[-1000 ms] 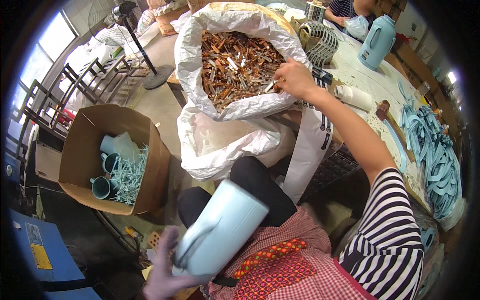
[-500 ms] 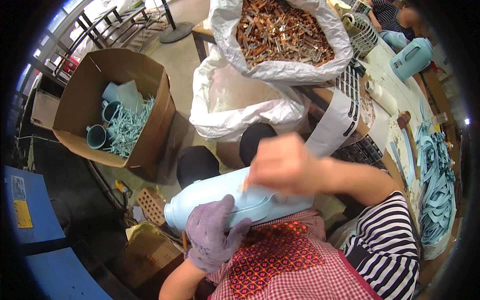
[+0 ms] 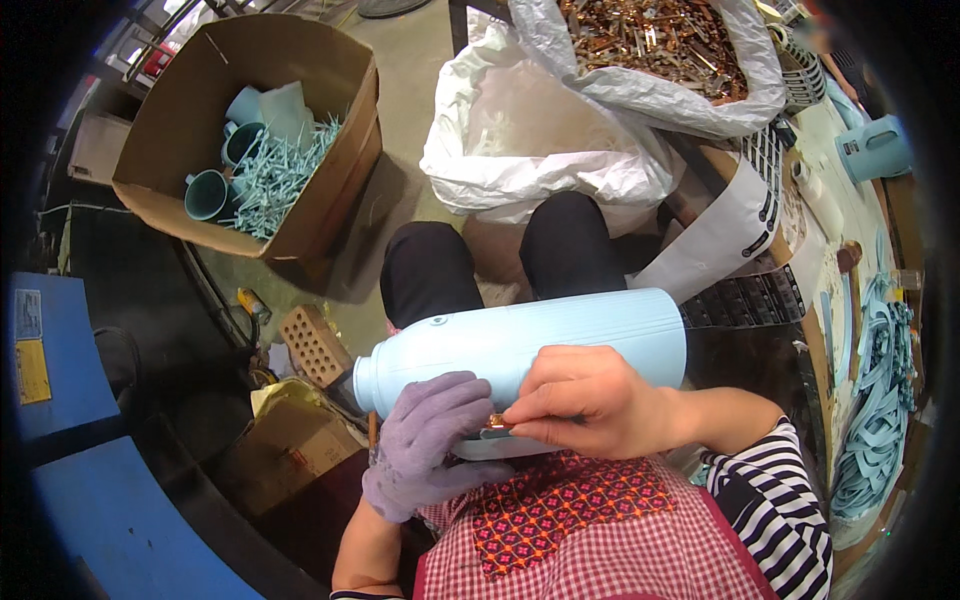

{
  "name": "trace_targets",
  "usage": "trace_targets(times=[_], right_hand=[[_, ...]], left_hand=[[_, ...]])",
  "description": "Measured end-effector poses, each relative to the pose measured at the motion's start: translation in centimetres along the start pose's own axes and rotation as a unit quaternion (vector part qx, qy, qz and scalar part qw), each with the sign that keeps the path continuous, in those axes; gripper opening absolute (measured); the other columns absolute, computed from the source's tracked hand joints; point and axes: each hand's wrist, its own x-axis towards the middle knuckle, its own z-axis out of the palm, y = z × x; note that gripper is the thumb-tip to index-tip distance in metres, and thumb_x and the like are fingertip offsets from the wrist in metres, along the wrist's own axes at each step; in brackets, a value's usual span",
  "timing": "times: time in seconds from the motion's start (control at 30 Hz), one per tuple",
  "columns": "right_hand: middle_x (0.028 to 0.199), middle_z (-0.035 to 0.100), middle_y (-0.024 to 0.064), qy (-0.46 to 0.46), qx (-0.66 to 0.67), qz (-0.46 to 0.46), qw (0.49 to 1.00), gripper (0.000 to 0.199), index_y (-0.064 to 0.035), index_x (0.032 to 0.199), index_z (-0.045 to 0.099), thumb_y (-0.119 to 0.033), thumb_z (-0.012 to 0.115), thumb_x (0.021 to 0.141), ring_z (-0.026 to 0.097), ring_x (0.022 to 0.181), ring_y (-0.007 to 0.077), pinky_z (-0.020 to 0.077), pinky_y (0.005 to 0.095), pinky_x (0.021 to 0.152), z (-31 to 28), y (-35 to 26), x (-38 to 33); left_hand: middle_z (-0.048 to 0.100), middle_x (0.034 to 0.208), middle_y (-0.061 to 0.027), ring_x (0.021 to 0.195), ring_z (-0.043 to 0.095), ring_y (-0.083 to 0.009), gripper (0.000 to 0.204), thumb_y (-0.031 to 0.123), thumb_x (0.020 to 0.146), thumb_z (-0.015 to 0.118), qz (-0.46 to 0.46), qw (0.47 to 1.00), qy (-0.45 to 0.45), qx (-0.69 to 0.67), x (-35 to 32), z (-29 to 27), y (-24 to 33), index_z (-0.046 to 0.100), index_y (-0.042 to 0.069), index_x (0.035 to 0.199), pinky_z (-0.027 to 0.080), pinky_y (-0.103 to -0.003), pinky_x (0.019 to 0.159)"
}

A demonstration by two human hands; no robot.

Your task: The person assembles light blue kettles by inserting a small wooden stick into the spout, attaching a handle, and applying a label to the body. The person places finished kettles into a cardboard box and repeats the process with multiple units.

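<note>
Fingers (image 3: 548,408) of our right hand (image 3: 590,405) pinch a small copper clip (image 3: 496,422) against the pale blue flask shell (image 3: 520,345) across our lap; gloved left hand (image 3: 432,440) grips it. We judge fitting underway; next needs firm pressing.

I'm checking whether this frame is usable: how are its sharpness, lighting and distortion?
Head view: left hand, right hand and pale blue flask body are sharp and evenly lit; fisheye bends the cardboard box edges; rim is dark.
</note>
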Motion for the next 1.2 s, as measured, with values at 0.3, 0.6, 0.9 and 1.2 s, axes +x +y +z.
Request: trace_targets(times=[0.3,0.6,0.9,1.2], right_hand=[[0.083,0.063,0.009,-0.057,0.024,0.033,0.998,0.013,-0.0004,0.095,0.072,-0.004,0.077,0.084,0.061,0.08,0.0265,0.0501,0.038,0.071,0.4,0.6,-0.7],[0.109,0.068,0.0103,-0.014,-0.167,-0.105,0.98,0.033,-0.0045,0.121,0.069,-0.019,0.073,0.091,0.063,0.096,0.0279,0.0508,0.0393,0.086,-6.8,-0.2,-0.4],[0.09,0.067,0.0067,0.179,-0.638,0.059,0.747,0.009,-0.0067,0.09,0.076,-0.012,0.073,0.083,0.063,0.095,0.0272,0.0518,0.0393,0.084,-31.0,9.2,7.1],[0.09,0.07,0.0045,0.201,-0.652,-0.125,0.72,0.014,-0.0085,0.091,0.069,-0.011,0.075,0.078,0.067,0.088,0.0241,0.056,0.0373,0.073,-31.4,10.1,7.1]], left_hand=[[0.07,0.12,-0.0126,0.112,0.067,-0.0328,0.069,0.025,0.057,0.097,-0.015,0.999,0.043,-0.013,-0.5,0.8,-0.2,0.066,0.004,0.115,0.054,-0.042,0.092],[0.067,0.097,-0.0092,0.092,0.064,-0.0317,0.042,0.028,0.074,0.083,-0.013,0.995,0.051,0.079,1.6,0.6,0.5,0.068,0.007,0.106,0.05,-0.044,0.082],[0.071,0.093,-0.0188,0.088,0.07,-0.0308,0.032,0.023,0.089,0.064,-0.321,0.937,-0.105,-0.09,7.8,-0.1,-0.4,0.068,-0.002,0.107,0.053,-0.038,0.081],[0.072,0.102,-0.0165,0.094,0.069,-0.026,0.029,0.007,0.087,0.062,-0.299,0.936,-0.095,-0.16,8.6,0.3,-2.1,0.067,-0.002,0.115,0.053,-0.036,0.088]])
